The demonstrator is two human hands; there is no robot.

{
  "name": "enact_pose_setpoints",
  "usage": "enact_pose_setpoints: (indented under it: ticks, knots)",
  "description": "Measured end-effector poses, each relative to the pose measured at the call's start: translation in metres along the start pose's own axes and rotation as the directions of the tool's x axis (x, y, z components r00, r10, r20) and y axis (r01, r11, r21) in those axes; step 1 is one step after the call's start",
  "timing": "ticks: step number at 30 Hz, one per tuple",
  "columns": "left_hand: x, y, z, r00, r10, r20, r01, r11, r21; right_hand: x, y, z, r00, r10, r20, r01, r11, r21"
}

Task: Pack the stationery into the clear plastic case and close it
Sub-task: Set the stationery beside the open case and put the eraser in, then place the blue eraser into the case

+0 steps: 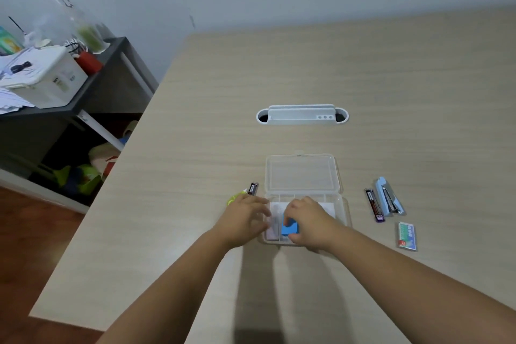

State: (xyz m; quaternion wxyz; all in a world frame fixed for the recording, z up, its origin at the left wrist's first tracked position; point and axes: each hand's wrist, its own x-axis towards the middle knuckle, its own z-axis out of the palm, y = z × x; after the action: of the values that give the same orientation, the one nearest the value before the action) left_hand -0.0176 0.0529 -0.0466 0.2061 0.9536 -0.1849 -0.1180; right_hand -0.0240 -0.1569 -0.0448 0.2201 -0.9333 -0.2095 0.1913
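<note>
The clear plastic case (342, 205) lies open on the table, its lid (303, 173) folded back away from me. My right hand (310, 220) is over the tray, fingers shut on a small blue item (290, 227) inside it. At the case's left edge rests my left hand (245, 218), fingers curled against the side. A black lead tube (252, 188) and a yellow-green object (233, 198) sit just left of the case. To the right lie a second dark lead tube (374, 205), a light blue stapler (389, 198) and a small staple box (407, 236).
A white cable grommet tray (301, 114) is set into the wooden table (391, 78) behind the case. The table's left edge drops off to a dark shelf (92, 86) with a white box and clutter.
</note>
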Motion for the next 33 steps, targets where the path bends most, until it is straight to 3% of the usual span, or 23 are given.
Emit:
enact_pose_setpoints:
  ticks: [3,6,9,13,17,20,25,29,33]
  knots:
    - [0.0,-0.017,-0.007,0.969,-0.182,-0.167,0.169,0.982,-0.089,0.002,0.001,0.004,0.999,-0.017,0.027,0.019,0.998,-0.061]
    - [0.007,-0.029,-0.008,0.894,-0.431,-0.122,0.414,0.899,-0.142,-0.004,0.0,0.009,1.0,0.025,-0.005,-0.025,0.999,0.042]
    - [0.011,-0.035,-0.001,0.852,-0.519,-0.076,0.502,0.849,-0.166,-0.016,0.005,0.01,0.997,0.037,-0.065,-0.026,0.987,0.16]
    - [0.013,-0.038,0.008,0.846,-0.514,-0.144,0.477,0.849,-0.229,-0.032,0.039,0.001,0.933,0.185,-0.309,-0.126,0.972,0.201]
    - [0.005,-0.032,0.007,0.806,-0.562,-0.188,0.483,0.807,-0.34,-0.053,0.086,-0.011,0.749,0.385,-0.539,-0.283,0.922,0.265]
    - [-0.003,-0.007,0.006,0.784,-0.564,-0.26,0.426,0.793,-0.435,-0.074,0.112,-0.013,0.634,0.514,-0.578,-0.416,0.857,0.305]
    - [-0.005,0.057,0.018,0.874,-0.446,-0.194,0.306,0.815,-0.493,-0.105,0.12,0.003,0.511,0.657,-0.555,-0.573,0.741,0.35]
    - [0.0,0.091,0.036,0.917,-0.371,-0.147,0.266,0.842,-0.468,-0.118,0.113,0.011,0.496,0.742,-0.452,-0.593,0.669,0.448]
    - [0.005,0.104,0.05,0.951,-0.25,-0.181,0.224,0.963,-0.151,-0.123,0.117,0.011,0.572,0.712,-0.407,-0.513,0.698,0.5]
